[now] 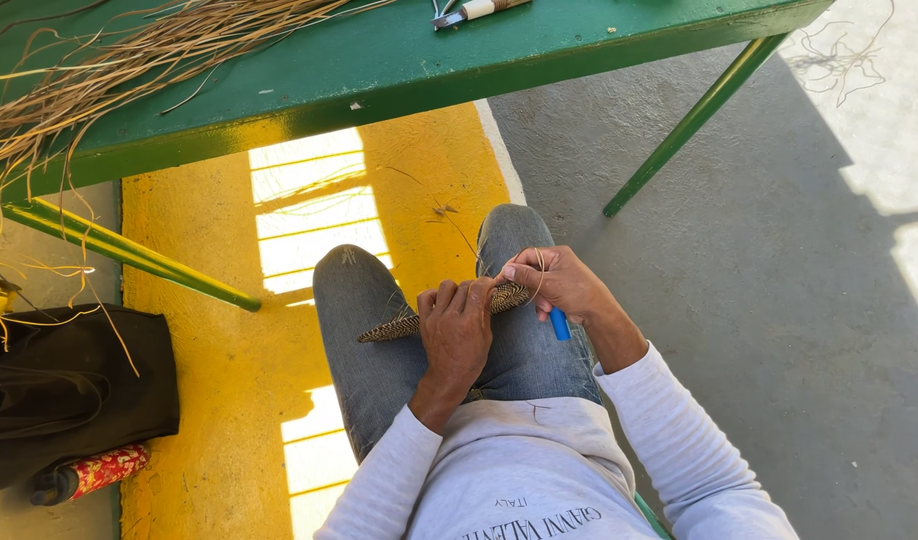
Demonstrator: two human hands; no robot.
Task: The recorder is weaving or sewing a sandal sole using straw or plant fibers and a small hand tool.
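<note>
Two bare hands, left (456,335) and right (559,283). One dark-and-tan woven fibre strip (419,320). One blue plastic-handled tool (560,324). One green painted tabletop (399,50), bearing one loose bundle of dry straw-coloured fibres (109,70) and one metal tool with pale handle (474,10). One black fabric bag (69,390). One red patterned cylinder (104,470).

The surface (399,60) is green; the floor (219,380) yellow and grey. The woven strip (399,326) shows brown-and-tan checks, the tool handle (560,324) blue, the jeans (369,370) grey-blue.

Patterned woven strip (399,325), level across the lap, partly covered.
</note>
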